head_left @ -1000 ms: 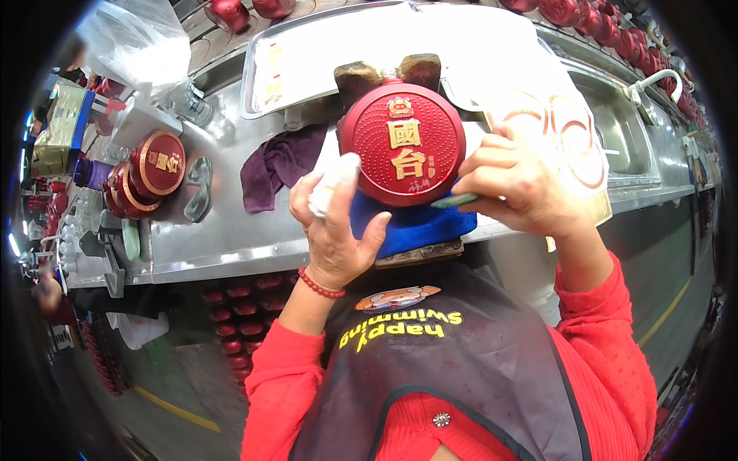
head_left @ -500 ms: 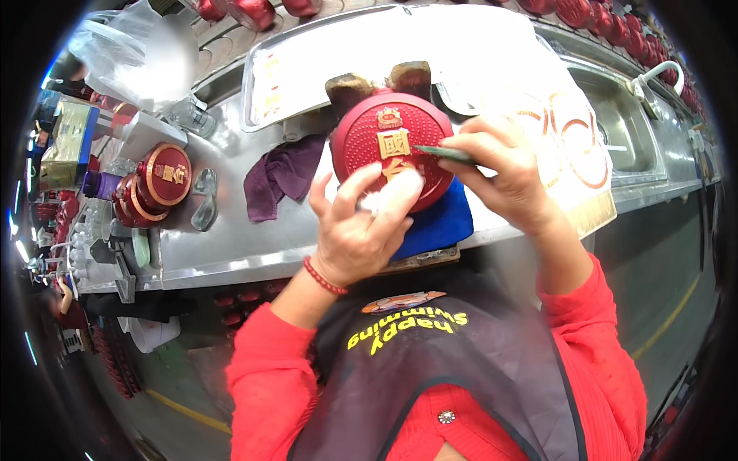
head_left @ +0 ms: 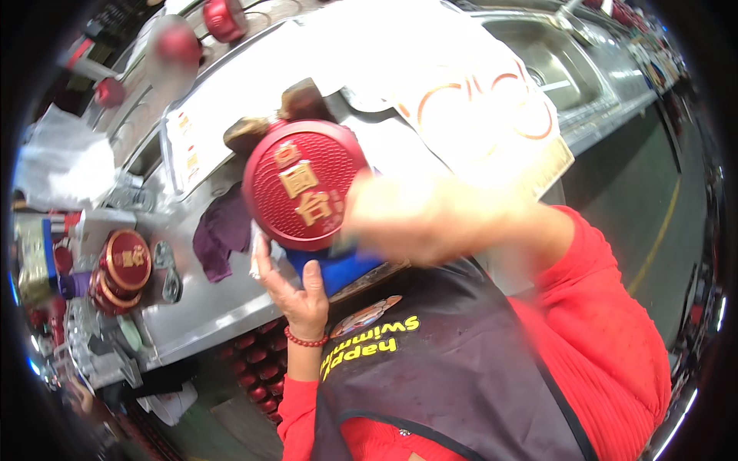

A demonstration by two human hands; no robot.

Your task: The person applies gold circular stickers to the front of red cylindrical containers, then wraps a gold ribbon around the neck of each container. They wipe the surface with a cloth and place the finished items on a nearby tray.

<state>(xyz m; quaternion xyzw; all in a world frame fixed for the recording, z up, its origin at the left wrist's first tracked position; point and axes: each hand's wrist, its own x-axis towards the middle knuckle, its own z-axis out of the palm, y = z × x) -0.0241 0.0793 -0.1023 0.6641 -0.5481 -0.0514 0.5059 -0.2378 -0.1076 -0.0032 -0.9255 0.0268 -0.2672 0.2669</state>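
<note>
A round red bottle point(head_left: 265, 184) with raised gold characters on its dimpled face leans between two worn brown blocks point(head_left: 304, 101), above a blue pad point(head_left: 330, 273). Below its lower left edge is my left hand point(head_left: 298, 301), thumb and fingers apart, with a small white wad point(head_left: 255, 257) tucked at the fingers. At the bottle's lower right edge, my right hand point(head_left: 392, 219) is smeared by motion. A dark green tool point(head_left: 343, 245) shows blurred under its fingers. Whether that hand touches the bottle is hidden.
A purple cloth point(head_left: 217, 234) lies left of the bottle on the steel counter point(head_left: 204, 303). Further left are stacked red-and-gold round pieces point(head_left: 127, 261). Orange rings point(head_left: 442, 100) lie on a white sheet to the right, before a sink point(head_left: 553, 73).
The view has swung, and the bottle appears further left. My left hand has come off the bottle's face to its lower left edge. My right hand has moved to the lower right edge.
</note>
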